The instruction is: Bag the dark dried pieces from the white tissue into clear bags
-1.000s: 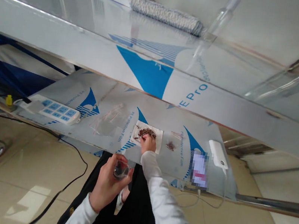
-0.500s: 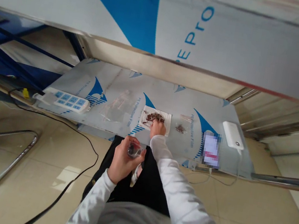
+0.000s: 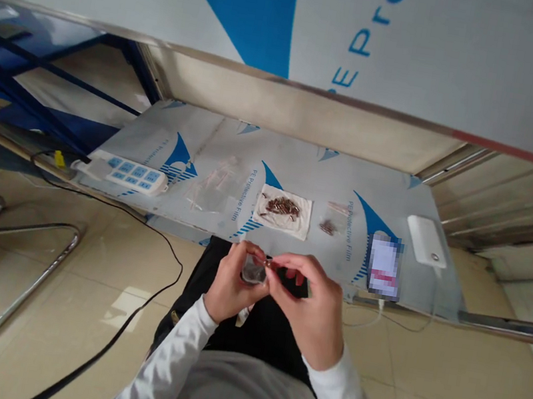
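My left hand is closed around a small clear plastic bag, its mouth spread between thumb and fingers. Close against it, my right hand pinches a small brownish metal piece between thumb and forefinger, right at the bag's opening. The exact kind of this piece is too small to tell. Beyond both hands, a pile of similar brown metal pieces lies on a white cloth or paper. To its right rests a clear bag with several of the same pieces.
A white power strip stands on the shelf's left side, near flat clear bags. On the right lie a phone with a blurred screen and a white power bank, both with cables. An upper panel overhangs the shelf.
My right hand has left the pile on the white sheet and come back to the bag, carrying a small brown piece. My left hand keeps the bag. The view has shifted slightly.
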